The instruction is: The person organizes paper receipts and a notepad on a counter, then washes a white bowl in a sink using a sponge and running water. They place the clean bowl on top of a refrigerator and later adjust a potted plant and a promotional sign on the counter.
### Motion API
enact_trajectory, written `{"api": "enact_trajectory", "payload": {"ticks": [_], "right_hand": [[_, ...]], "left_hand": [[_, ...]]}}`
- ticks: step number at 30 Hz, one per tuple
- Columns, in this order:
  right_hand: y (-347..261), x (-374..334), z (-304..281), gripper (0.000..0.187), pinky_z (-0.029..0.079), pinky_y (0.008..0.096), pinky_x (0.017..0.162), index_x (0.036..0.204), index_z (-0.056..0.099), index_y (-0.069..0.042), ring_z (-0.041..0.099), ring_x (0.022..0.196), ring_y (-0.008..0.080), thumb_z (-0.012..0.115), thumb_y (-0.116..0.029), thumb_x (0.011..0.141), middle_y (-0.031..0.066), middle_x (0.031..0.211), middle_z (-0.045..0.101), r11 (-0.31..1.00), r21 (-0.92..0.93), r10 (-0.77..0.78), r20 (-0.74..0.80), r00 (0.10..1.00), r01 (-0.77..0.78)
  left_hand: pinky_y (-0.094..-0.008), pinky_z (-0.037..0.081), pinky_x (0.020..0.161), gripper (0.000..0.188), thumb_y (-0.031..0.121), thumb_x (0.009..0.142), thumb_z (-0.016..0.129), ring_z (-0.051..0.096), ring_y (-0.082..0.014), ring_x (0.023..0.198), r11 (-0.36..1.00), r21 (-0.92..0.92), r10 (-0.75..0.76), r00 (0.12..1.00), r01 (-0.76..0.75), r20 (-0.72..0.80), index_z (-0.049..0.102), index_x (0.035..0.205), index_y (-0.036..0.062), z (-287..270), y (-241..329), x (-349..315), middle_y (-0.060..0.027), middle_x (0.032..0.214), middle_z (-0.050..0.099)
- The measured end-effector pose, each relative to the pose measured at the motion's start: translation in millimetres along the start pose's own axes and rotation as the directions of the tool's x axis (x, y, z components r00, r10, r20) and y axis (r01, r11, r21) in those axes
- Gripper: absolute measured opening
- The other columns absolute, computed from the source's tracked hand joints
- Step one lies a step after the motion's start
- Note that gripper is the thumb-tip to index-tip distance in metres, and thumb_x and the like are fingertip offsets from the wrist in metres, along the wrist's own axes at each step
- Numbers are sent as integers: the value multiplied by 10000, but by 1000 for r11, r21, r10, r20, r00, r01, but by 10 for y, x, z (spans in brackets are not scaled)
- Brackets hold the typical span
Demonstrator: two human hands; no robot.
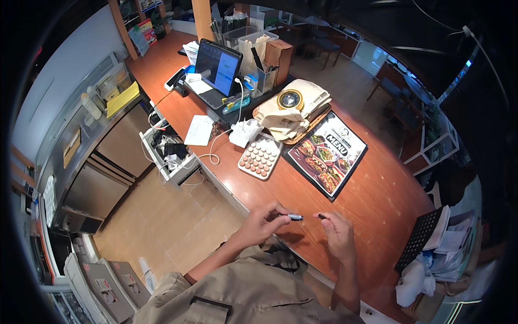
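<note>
Above the near edge of the wooden counter, my left hand (262,223) pinches a short silver-and-dark pen-like piece (295,217) whose end points to the right. Facing it, my right hand (338,233) has thumb and fingers closed on a small dark piece (322,216), mostly covered by the fingertips. A narrow gap separates the two pieces. Beyond my hands lies a menu (330,154) with food pictures on a black board. To its left is a white calculator (261,156) with round pinkish keys.
A wicker basket (308,132) holds stacked beige napkins behind the menu. Further back stand a laptop (218,67) and a clear pen holder (265,81). An open drawer (171,171) with cables juts out at left. Papers and a black perforated rack (418,237) are at right.
</note>
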State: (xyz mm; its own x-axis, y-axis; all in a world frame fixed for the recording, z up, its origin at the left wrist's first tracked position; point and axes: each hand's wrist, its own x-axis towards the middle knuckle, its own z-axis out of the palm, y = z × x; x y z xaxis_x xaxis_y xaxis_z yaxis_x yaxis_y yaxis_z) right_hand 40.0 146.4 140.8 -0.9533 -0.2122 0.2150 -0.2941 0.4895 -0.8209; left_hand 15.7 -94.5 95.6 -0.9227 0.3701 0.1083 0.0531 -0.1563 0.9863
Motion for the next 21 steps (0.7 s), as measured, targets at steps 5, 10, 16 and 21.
{"api": "enact_trajectory", "payload": {"ticks": [5, 10, 16, 21], "right_hand": [[14, 189, -46, 164, 556, 433, 869, 1132, 490, -51, 686, 960, 336, 552, -168, 1036, 218, 1054, 679, 602, 745, -113, -277, 954, 287], [71, 250, 2, 195, 574, 462, 929, 1126, 401, -50, 685, 1012, 379, 541, -155, 1039, 253, 1068, 668, 421, 819, -61, -403, 913, 389], [199, 184, -10, 205, 585, 472, 915, 1116, 400, -40, 698, 989, 371, 550, -154, 1035, 266, 1055, 668, 441, 842, -43, -325, 945, 310], [211, 280, 136, 232, 598, 478, 875, 1080, 429, -59, 710, 943, 332, 606, -193, 1010, 225, 959, 689, 512, 838, -44, -194, 980, 189]], "left_hand": [[-398, 613, 873, 101, 38, 976, 616, 712, -282, 1040, 858, -514, -148, 960, 5, -238, 536, 1034, 19, 154, -5, -16, -210, 1136, 695], [-402, 608, 916, 240, 54, 989, 611, 696, -297, 1088, 829, -558, -124, 954, -51, -272, 552, 1201, -40, 367, -11, -53, -210, 1151, 686], [-410, 614, 899, 170, 35, 973, 613, 708, -307, 1054, 870, -492, -96, 963, -42, -252, 592, 1122, -46, 549, -26, -25, -220, 1121, 691], [-379, 607, 907, 176, 19, 990, 590, 713, -301, 1035, 882, -472, -76, 983, -11, -165, 597, 1129, -89, 463, 0, 18, -237, 1107, 695]]}}
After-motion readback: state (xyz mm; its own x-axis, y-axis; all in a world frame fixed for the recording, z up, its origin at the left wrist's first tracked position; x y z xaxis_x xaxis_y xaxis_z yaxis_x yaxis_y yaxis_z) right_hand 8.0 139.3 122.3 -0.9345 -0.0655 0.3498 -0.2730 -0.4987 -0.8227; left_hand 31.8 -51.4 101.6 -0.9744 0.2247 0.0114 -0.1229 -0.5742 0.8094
